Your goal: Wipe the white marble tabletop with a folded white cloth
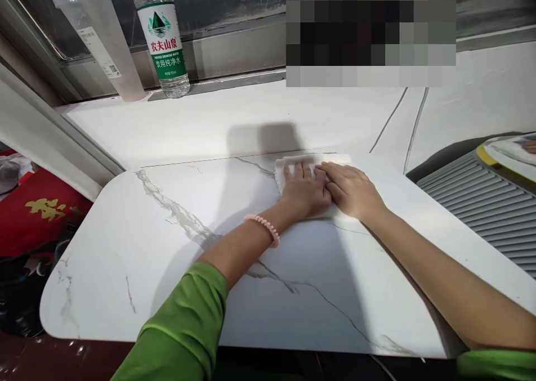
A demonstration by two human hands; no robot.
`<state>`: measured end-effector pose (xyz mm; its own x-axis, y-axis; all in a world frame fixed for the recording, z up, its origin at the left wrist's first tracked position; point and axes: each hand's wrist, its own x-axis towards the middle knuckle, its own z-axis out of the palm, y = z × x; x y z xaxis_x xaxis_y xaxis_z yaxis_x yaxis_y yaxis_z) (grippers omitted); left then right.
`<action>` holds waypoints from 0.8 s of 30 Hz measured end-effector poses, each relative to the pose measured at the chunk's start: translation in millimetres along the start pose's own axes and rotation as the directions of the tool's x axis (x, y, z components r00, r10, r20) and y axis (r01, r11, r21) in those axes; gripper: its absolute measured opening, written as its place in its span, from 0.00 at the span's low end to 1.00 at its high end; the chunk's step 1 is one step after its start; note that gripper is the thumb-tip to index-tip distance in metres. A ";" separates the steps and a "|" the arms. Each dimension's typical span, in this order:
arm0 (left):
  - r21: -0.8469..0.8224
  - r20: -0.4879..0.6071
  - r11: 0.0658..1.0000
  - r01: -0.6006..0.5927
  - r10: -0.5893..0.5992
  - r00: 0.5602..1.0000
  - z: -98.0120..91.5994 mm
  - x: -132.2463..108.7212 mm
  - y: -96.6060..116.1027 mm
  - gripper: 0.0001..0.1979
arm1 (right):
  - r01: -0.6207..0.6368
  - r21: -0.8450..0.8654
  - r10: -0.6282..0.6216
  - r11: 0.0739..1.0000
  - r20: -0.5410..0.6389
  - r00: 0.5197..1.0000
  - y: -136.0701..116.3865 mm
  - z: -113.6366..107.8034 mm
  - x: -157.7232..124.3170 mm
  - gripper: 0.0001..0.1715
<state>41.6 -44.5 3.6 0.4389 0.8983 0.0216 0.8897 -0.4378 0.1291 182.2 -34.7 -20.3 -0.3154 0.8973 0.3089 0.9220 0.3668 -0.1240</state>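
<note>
A white cloth (pixel 281 170) lies spread on the white marble-patterned tabletop (pixel 176 291), close to its back edge. My left hand (pixel 305 194) rests palm down on the cloth, its fingers stretched forward and a little apart. Pressed flat beside it on the cloth's right part is my right hand (pixel 352 190), with its fingers extended and touching the left hand. A pink coiled band (pixel 264 228) circles my left wrist. The hands hide much of the cloth's middle.
On the sill behind stand a water bottle (pixel 162 46) and a translucent lidded cup (pixel 100 46). A grey ribbed surface (pixel 481 208) is at the right, below a yellow-rimmed item (pixel 498 152). A red bag (pixel 42 213) sits left of the table. Two dark cords (pixel 414 129) run down the wall.
</note>
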 end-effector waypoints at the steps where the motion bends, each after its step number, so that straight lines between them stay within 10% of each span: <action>1: -0.004 -0.005 1.000 0.003 -0.003 1.000 0.7 6.9 -2.4 0.28 | 0.002 0.000 -0.002 1.000 0.008 1.000 3.0 1.4 6.7 0.31; 14: -0.065 -0.032 0.995 0.081 -0.083 0.996 5.6 48.6 -22.2 0.28 | 0.064 0.033 -0.066 0.997 0.052 0.996 22.2 15.2 54.7 0.31; 24: -0.060 0.024 0.997 0.040 -0.038 0.999 -3.1 -21.2 -3.7 0.29 | 0.053 -0.012 -0.053 0.999 0.006 0.999 -4.2 9.6 -10.5 0.34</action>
<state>28.6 -61.9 5.8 0.4075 0.9132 -0.0070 0.8973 -0.3989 0.1890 179.4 -43.3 -32.1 -0.3650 0.8781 0.3096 0.9067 0.4107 -0.0961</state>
